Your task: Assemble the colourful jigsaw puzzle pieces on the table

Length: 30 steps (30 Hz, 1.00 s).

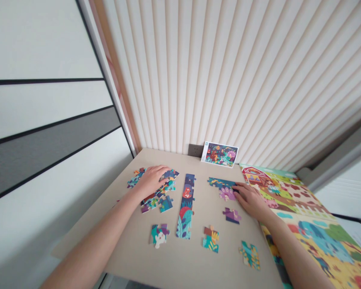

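My left hand (153,178) lies fingers-down on a heap of loose puzzle pieces (161,192) at the table's far left, the fingers slightly curled over them. My right hand (250,198) rests flat beside a small joined cluster of pieces (224,188), its fingertips touching that cluster. Between my hands stands a long joined strip of pieces (186,206). Single loose pieces lie nearer me: a white-figured one (159,235), an orange-and-teal one (211,239), a purple one (232,215) and a teal one (249,255).
The beige table (180,261) meets a ribbed wall. A reference picture card (219,154) leans there beside a dark wall socket (195,150). A large colourful farm-scene mat (307,216) covers the table's right side.
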{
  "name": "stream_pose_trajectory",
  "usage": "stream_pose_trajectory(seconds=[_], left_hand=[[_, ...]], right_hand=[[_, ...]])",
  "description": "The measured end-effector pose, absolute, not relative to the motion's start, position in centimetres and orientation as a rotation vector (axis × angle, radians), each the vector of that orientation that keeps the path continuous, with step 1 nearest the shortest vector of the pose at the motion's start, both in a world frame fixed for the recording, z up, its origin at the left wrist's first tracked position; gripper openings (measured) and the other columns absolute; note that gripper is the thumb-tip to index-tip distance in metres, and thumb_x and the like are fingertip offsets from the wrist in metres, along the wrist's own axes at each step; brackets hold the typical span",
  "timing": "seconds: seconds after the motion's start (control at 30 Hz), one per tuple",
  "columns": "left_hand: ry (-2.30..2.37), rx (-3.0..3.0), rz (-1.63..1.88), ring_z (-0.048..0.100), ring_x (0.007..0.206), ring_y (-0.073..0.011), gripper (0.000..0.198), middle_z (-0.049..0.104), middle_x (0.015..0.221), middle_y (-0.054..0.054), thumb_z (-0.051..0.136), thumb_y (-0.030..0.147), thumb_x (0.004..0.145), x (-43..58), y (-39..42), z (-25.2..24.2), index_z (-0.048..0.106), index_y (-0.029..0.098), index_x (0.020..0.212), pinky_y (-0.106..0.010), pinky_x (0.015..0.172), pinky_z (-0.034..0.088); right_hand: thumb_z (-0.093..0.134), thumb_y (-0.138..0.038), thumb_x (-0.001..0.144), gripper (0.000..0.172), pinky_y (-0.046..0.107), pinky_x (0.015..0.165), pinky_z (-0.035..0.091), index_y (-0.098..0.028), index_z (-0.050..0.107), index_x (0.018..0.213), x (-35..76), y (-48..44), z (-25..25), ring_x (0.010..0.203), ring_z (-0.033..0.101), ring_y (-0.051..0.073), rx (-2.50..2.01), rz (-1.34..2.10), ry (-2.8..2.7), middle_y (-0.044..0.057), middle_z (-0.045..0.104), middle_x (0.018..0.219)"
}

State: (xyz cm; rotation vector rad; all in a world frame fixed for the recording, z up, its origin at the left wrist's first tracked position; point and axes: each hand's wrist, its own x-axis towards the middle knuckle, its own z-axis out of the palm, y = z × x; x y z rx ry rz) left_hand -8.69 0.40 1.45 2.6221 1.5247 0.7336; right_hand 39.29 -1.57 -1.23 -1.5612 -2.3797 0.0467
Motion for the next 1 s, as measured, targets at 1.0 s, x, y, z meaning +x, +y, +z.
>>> stream_pose_trajectory(seconds=[1.0], left_hand=[[1.763,2.524,0.659,0.051,0.135,-0.0266,0.044,0.059,0.142,-0.009,0.039,0.043,0.104,-9.8,2.6,-2.3,0.055,0.025,0.141,-0.045,0.114,0.037]], right_hand=[[0.046,-0.033,0.1,0.03,0.045,0.099,0.046,-0.026,0.072,0.112,39.7,-1.0,-1.6,0.111,0.064,0.027,-1.503,-0.24,-2.234,0.006,0.07,0.122]])
